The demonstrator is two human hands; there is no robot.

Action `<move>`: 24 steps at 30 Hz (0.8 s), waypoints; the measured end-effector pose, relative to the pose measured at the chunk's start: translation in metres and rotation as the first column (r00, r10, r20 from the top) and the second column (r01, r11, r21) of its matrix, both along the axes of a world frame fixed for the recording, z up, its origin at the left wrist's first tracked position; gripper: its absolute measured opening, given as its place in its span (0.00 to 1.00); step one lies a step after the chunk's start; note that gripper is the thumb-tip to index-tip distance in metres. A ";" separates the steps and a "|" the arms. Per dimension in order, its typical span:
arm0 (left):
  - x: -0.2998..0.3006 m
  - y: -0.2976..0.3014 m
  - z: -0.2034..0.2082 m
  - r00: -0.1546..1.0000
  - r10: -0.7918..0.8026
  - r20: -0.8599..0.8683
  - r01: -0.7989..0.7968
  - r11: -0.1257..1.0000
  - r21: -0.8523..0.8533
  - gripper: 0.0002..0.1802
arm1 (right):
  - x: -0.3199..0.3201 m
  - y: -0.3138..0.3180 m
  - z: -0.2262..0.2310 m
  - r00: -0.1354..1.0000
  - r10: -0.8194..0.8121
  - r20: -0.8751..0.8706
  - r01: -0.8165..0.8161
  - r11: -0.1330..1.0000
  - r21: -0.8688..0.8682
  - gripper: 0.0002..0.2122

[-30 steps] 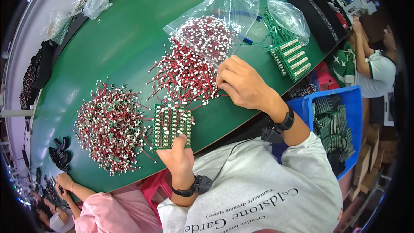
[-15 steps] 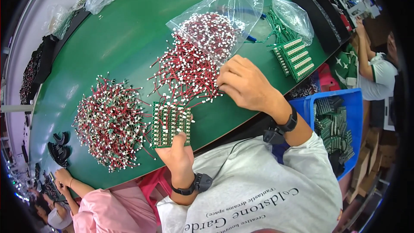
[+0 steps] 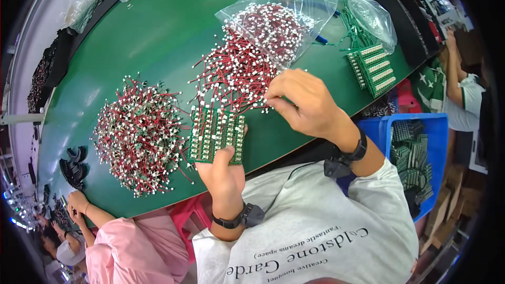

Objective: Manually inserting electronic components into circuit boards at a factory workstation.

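Observation:
My left hand (image 3: 222,176) grips a green circuit board panel (image 3: 216,132) with rows of small white connectors, its thumb pressed on the near right corner. Short red wires lie across the panel's far edge. To the right, my right hand (image 3: 305,100) pinches thumb and fingertips together at the near edge of a pile of red wire leads with white plugs (image 3: 236,76). A small white plug shows at those fingertips, its wire hard to make out. Left of the panel lies a heap of small boards with red wires attached (image 3: 138,139).
A clear plastic bag (image 3: 310,16) partly covers the lead pile. Stacked connector boards (image 3: 376,68) and a black box (image 3: 404,21) stand at the right on the green table (image 3: 168,31). A blue bin (image 3: 439,168) holds boards. A co-worker in pink (image 3: 131,247) sits at left.
The view has shifted, so the table's contents sit farther right and higher. Relative to the lead pile, my right hand has moved slightly left and nearer. My left hand keeps hold of the panel.

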State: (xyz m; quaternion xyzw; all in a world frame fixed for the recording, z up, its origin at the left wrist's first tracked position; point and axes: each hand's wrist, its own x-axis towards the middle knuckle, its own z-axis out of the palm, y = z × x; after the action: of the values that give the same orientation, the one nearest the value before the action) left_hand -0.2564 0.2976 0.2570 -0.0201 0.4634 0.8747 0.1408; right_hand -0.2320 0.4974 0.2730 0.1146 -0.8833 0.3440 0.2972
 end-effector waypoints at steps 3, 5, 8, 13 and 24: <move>0.000 0.001 0.001 0.999 -0.024 0.027 0.022 0.998 0.057 0.35 | 0.008 -0.022 0.007 0.995 0.094 0.038 -0.088 0.987 -0.133 0.08; 0.001 0.000 -0.005 1.000 -0.027 0.015 0.026 0.998 0.056 0.34 | 0.013 -0.036 0.002 0.990 0.118 0.081 -0.102 0.979 -0.177 0.08; 0.003 0.003 -0.003 0.999 -0.034 -0.016 0.035 0.998 0.061 0.32 | 0.009 -0.046 -0.005 0.987 0.106 0.117 -0.077 0.971 -0.224 0.07; 0.012 0.010 -0.001 0.998 -0.005 -0.064 0.002 0.999 -0.040 0.28 | 0.002 -0.050 -0.013 0.989 0.033 0.144 0.006 0.965 -0.262 0.06; 0.012 0.007 -0.006 0.997 -0.022 -0.076 0.010 0.989 -0.150 0.30 | 0.004 -0.049 -0.017 0.971 -0.014 0.239 0.069 0.973 -0.221 0.07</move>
State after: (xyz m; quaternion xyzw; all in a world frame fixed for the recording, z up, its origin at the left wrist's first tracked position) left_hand -0.2444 0.3041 0.2510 0.0072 0.5329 0.8365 0.1278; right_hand -0.2279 0.4483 0.2559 0.0195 -0.8692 0.4479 0.2084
